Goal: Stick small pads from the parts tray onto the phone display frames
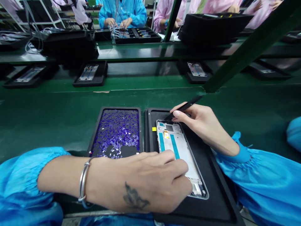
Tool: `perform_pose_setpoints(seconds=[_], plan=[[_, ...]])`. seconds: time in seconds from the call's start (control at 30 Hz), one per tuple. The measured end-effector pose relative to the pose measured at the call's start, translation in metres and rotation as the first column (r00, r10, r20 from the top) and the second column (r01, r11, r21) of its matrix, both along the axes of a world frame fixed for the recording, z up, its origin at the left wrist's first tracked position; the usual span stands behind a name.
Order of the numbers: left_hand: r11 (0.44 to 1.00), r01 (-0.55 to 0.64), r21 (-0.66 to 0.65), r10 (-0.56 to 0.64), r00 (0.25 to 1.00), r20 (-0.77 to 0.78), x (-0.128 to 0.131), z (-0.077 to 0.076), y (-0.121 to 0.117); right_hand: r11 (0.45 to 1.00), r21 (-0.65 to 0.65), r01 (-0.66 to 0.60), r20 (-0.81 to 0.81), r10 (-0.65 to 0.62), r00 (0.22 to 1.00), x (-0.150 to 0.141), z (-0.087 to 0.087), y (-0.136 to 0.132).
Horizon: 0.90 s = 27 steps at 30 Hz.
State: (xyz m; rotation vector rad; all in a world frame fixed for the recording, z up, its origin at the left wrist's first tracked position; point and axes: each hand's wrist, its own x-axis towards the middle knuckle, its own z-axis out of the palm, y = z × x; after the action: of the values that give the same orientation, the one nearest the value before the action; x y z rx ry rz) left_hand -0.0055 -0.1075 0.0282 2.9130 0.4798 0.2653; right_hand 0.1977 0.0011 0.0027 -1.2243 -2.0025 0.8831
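A silver phone frame (pixel 185 149) with teal strips and a small yellow flex piece lies in a black tray (pixel 213 179). My right hand (pixel 199 121) is closed on black tweezers (pixel 190 103), whose tips are at the frame's top edge. Across the frame's lower left side rests my left hand (pixel 155 182), palm down with curled fingers. Its fingertips are hidden, so whether they grip the frame or a small part cannot be told. Left of the phone tray, a second black tray (pixel 140 131) holds many tiny purple-edged clear pieces (pixel 117 131).
Beyond the green bench (pixel 58 116), several trays with phone frames, such as this tray (pixel 104 73), sit along a line. A green post (pixel 251 47) slants down at the right. Stacked black trays (pixel 213 29) stand farther back, near co-workers in blue and pink sleeves.
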Motion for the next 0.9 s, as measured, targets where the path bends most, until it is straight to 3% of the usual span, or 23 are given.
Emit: perform_pose_setpoints(seconds=[0.4, 0.9], plan=[[1.000, -0.020, 0.018, 0.021, 0.999, -0.031, -0.0011, 0.0001, -0.0014, 0.997, 0.076, -0.008, 0.036, 0.005, 0.999, 0.0016, -0.0012, 0.0002], [1.000, 0.014, 0.019, -0.013, 0.999, -0.045, -0.0015, 0.0054, 0.0011, 1.000, -0.023, 0.015, -0.059, -0.017, 0.998, -0.0024, 0.0031, -0.0015]])
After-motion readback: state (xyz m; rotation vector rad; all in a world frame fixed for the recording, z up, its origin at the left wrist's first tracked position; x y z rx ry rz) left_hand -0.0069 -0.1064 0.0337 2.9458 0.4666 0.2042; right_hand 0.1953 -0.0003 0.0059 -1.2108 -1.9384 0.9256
